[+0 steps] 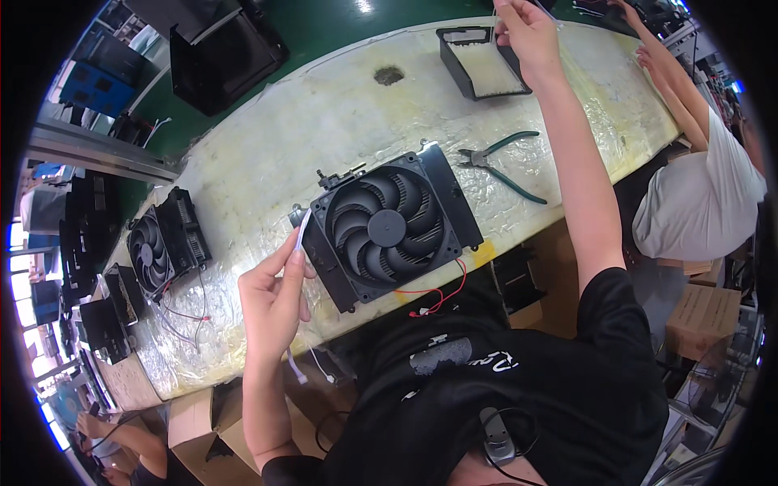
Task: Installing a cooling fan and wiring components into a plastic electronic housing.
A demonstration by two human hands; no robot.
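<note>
My left hand (pixel 277 301) is closed on a white cable (pixel 303 231) at the left edge of the black fan unit (pixel 387 228). The cable's lower ends hang below the hand with small white connectors (pixel 302 377). The fan unit lies flat before me, with a red wire (pixel 438 301) trailing from its near edge. Up at the right, my right hand (pixel 528 39) pinches a thin white strip, which looks like a cable tie (pixel 493 24). It is just above a black bin (pixel 463 79) of many fine white strips. Green-handled cutting pliers (pixel 504 166) lie between the fan unit and the bin.
A second fan unit (pixel 166 243) with loose wires stands at the left of the film-covered table (pixel 324 130). Black parts (pixel 104 328) sit beside it. A co-worker's arms (pixel 664 73) reach in at the right; another person's arm (pixel 130 437) shows at the lower left.
</note>
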